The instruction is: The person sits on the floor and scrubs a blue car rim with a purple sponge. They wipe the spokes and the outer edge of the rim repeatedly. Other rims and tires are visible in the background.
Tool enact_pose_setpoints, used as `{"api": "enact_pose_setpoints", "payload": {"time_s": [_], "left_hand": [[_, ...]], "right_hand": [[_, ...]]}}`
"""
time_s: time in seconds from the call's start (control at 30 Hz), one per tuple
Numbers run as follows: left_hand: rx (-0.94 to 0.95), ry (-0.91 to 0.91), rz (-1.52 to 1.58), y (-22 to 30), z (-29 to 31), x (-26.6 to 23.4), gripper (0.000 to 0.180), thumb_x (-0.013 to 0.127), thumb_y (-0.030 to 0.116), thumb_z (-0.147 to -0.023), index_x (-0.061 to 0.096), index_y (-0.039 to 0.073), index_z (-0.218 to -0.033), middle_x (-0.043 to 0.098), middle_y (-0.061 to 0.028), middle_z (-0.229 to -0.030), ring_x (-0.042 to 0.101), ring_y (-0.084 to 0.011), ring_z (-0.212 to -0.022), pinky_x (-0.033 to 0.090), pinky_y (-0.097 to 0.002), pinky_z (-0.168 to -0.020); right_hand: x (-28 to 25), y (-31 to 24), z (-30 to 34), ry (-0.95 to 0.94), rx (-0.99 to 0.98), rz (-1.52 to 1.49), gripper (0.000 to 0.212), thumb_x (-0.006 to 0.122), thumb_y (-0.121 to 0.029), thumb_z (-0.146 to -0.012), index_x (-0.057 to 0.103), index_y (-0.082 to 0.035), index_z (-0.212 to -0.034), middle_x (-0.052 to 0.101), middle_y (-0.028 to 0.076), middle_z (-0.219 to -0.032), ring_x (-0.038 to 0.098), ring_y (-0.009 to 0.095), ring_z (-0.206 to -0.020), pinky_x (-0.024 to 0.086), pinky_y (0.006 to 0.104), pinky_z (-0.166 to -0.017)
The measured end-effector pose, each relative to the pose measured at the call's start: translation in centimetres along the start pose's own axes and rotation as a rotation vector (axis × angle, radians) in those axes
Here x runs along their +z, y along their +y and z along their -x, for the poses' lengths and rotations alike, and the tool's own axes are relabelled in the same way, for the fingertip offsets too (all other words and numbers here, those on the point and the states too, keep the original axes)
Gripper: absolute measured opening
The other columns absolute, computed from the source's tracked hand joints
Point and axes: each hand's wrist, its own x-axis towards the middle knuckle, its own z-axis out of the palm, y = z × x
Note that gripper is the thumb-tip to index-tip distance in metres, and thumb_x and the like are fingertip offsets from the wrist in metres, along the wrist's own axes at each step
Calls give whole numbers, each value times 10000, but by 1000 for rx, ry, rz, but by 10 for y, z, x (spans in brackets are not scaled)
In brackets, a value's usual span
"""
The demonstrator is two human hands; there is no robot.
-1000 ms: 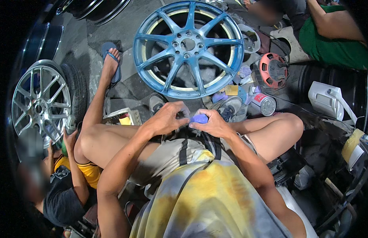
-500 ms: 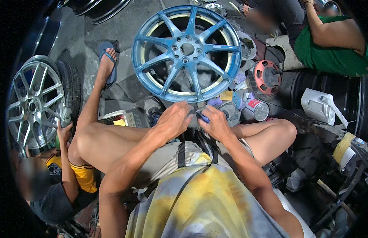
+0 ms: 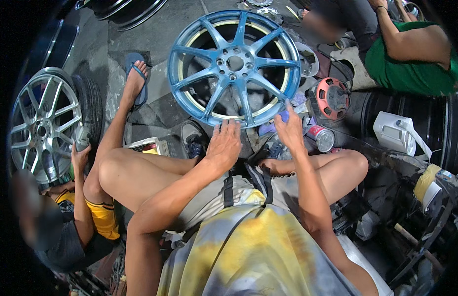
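Note:
A blue multi-spoke car wheel rim point(image 3: 235, 49) lies in front of me, pale yellow showing inside its outer ring. My left hand point(image 3: 224, 146) rests its outstretched fingertips on the rim's near edge, with nothing in it. At the near right edge of the wheel, my right hand point(image 3: 291, 130) presses a small purple piece point(image 3: 284, 116), perhaps a scrap of sandpaper, with its index finger pointing along the rim. The fingers hide part of the piece.
Right of the wheel are a red reel-like disc point(image 3: 331, 98), a tin can point(image 3: 321, 138) and a white plastic jug point(image 3: 396, 132). At left a person holds a tool against a silver wheel point(image 3: 43, 126). Another person in green point(image 3: 406, 64) sits at far right.
My hands, close together in front of my lap, have parted. The left has settled on the wheel's near edge; the right has moved right and forward with the purple piece.

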Motion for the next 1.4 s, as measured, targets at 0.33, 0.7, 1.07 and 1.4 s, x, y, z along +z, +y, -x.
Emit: {"api": "enact_pose_setpoints", "payload": {"time_s": [0.33, 0.7, 1.07, 1.4], "left_hand": [[-43, -68, -194, -9, -6, 8, 695, 613, 276, -939, 344, -87, -1468, 387, -246, -1495, 358, -394, -1406, 319, -506, -1151], [28, 61, -48, -4, -14, 6, 521, 642, 248, -919, 507, -70, -1309, 526, -242, -1323, 520, -398, -1224, 448, -463, -1010], [-358, 312, 567, 47, -145, 11, 594, 708, 554, -827, 737, -36, -887, 694, -292, -863, 676, -451, -883, 513, -498, -799], [-395, 346, 716, 32, -173, 40, 564, 723, 524, -842, 744, -40, -847, 717, -173, -763, 687, -289, -719, 509, -401, -709]], "right_hand": [[9, -36, 8, -117, -120, -159, 503, 590, -155, -847, 575, -10, -1329, 661, 287, -1073, 650, 423, -936, 503, 459, -857], [5, 5, 1, -32, -140, 4, 622, 609, -171, -830, 477, 54, -1394, 620, 331, -1185, 616, 469, -1081, 488, 480, -936], [-33, 28, 30, 109, 40, -158, 274, 676, -140, -809, 656, 23, -1028, 671, 262, -974, 638, 451, -925, 500, 488, -809], [-21, 53, 25, 141, 180, -224, 283, 723, -212, -810, 680, 17, -970, 686, 243, -958, 642, 444, -944, 496, 502, -837]]}}
